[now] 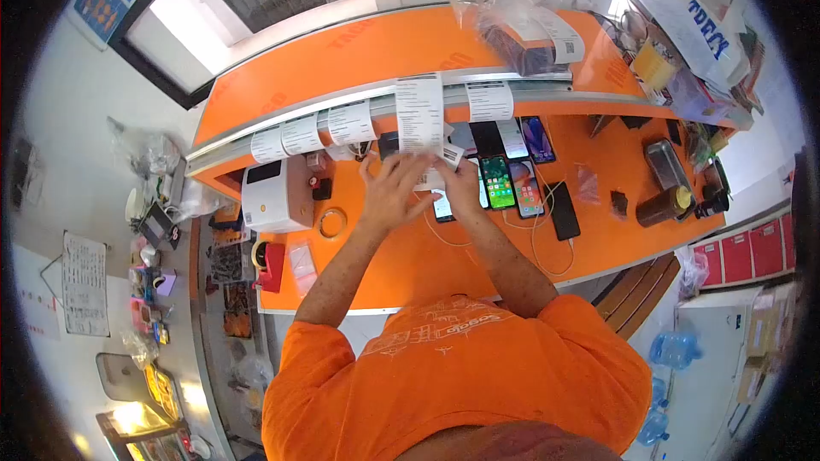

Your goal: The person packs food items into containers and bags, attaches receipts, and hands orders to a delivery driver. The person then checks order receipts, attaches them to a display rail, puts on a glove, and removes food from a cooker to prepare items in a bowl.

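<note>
My left hand [399,192] is raised over the orange desk, fingers spread, at the lower end of a long printed paper slip [420,115] hanging from the shelf edge. Its fingertips overlap the slip; whether they grip it is hard to see. Close beside it, my right hand [462,191] has its fingers closed on a small white printed label [452,154]. Behind the hands lie several phones, among them one with a lit green screen [498,183] and one with app icons [526,188]. A phone with a pale screen [442,207] is partly hidden below my hands.
More printed slips [351,122] hang along the shelf edge. At left stand a white label printer [278,195], a roll of tape [332,223] and a red tape dispenser [271,266]. A dark phone [565,211] and white cables lie at right, near a brown bottle [664,207].
</note>
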The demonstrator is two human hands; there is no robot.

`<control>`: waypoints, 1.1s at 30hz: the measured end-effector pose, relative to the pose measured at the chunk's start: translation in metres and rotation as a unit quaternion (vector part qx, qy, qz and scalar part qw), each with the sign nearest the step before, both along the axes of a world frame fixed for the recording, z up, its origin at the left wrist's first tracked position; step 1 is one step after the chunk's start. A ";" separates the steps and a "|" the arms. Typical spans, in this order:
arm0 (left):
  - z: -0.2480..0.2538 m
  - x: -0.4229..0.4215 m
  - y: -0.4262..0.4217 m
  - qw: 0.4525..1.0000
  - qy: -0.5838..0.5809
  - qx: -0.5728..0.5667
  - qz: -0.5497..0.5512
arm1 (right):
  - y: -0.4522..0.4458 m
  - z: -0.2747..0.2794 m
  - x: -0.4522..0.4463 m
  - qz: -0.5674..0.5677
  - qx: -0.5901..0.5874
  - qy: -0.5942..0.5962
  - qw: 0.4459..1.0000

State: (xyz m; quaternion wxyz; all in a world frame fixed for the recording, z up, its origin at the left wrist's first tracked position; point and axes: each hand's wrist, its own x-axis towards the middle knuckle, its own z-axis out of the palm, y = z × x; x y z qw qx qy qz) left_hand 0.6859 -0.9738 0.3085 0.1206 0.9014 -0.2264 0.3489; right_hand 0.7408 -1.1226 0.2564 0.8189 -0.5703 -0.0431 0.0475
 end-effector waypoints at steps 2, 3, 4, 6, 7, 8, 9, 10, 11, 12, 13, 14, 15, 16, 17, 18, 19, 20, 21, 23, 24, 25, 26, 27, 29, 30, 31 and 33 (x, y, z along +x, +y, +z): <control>0.028 0.007 -0.003 0.998 0.051 -0.027 0.031 | 0.002 -0.024 -0.002 -0.001 -0.016 -0.030 0.999; 0.032 0.017 -0.002 0.998 0.035 -0.013 0.056 | 0.003 -0.030 -0.007 0.005 -0.007 -0.011 1.000; 0.036 0.028 -0.002 0.997 0.019 0.001 0.081 | 0.003 -0.033 -0.012 0.011 0.000 0.008 1.000; 0.037 0.042 -0.002 0.992 0.007 0.032 0.119 | 0.000 -0.041 -0.016 0.035 0.013 0.031 0.999; 0.035 0.048 -0.002 0.990 0.011 0.048 0.133 | -0.002 -0.046 -0.016 0.041 0.012 0.027 0.999; 0.035 0.051 -0.003 0.987 0.014 0.065 0.146 | -0.003 -0.050 -0.017 0.045 0.012 0.021 0.999; 0.037 0.051 -0.006 0.986 0.023 0.061 0.153 | -0.005 -0.049 -0.018 0.047 0.013 0.017 0.999; 0.039 0.052 -0.008 0.985 0.033 0.058 0.159 | -0.009 -0.045 -0.021 0.062 0.009 0.031 0.998; 0.041 0.053 -0.011 0.984 0.043 0.056 0.162 | -0.013 -0.046 -0.020 0.063 -0.013 0.028 0.998; 0.042 0.055 -0.013 0.984 0.045 0.052 0.167 | -0.017 -0.051 -0.018 0.063 -0.035 0.026 0.997; 0.042 0.058 -0.015 0.983 0.047 0.048 0.173 | -0.022 -0.057 -0.016 0.063 -0.056 0.024 0.996; 0.042 0.059 -0.017 0.982 0.050 0.044 0.179 | -0.027 -0.064 -0.015 0.042 -0.055 0.025 0.997; 0.042 0.060 -0.019 0.978 0.032 0.052 0.202 | -0.035 -0.067 -0.017 0.003 -0.065 0.017 0.998; 0.043 0.061 -0.021 0.972 0.013 0.061 0.225 | -0.045 -0.068 -0.018 -0.036 -0.074 0.007 0.997; 0.045 0.062 -0.023 0.966 -0.007 0.068 0.248 | -0.056 -0.069 -0.018 -0.074 -0.083 -0.004 0.994; 0.047 0.061 -0.025 0.963 0.007 0.061 0.261 | -0.064 -0.081 -0.013 -0.105 -0.018 -0.017 0.994; 0.046 0.062 -0.025 0.964 0.002 0.064 0.259 | -0.078 -0.051 -0.022 -0.111 -0.009 -0.020 0.994; 0.042 0.063 -0.024 0.964 -0.004 0.068 0.258 | -0.084 -0.026 -0.026 -0.136 0.021 -0.074 0.988; 0.040 0.061 -0.025 0.964 -0.008 0.071 0.256 | -0.089 -0.005 -0.030 -0.160 0.050 -0.126 0.978; 0.051 0.042 -0.040 0.980 0.002 0.015 0.199 | -0.094 0.035 -0.038 -0.150 0.069 -0.155 0.974; 0.053 0.029 -0.046 0.989 0.036 -0.023 0.141 | -0.096 0.049 -0.040 -0.146 0.079 -0.170 0.971; 0.053 0.017 -0.051 0.992 0.070 -0.059 0.083 | -0.097 0.057 -0.041 -0.087 0.080 -0.167 0.979; 0.054 0.006 -0.056 0.988 0.114 -0.101 0.039 | -0.099 0.064 -0.040 -0.027 0.079 -0.163 0.983; 0.053 -0.006 -0.061 0.977 0.159 -0.142 -0.004 | -0.099 0.069 -0.040 0.034 0.078 -0.158 0.984; 0.048 -0.019 -0.066 0.911 0.256 -0.315 -0.077 | -0.095 0.070 -0.034 0.134 0.003 -0.137 0.982; 0.042 -0.020 -0.065 0.839 0.301 -0.440 -0.107 | -0.093 0.084 -0.037 0.156 -0.009 -0.123 0.980; 0.037 -0.022 -0.064 0.748 0.340 -0.555 -0.133 | -0.093 0.097 -0.040 0.179 -0.021 -0.109 0.978; 0.030 -0.029 -0.057 0.753 0.265 -0.594 -0.094 | -0.097 0.090 -0.011 0.077 -0.083 -0.237 0.965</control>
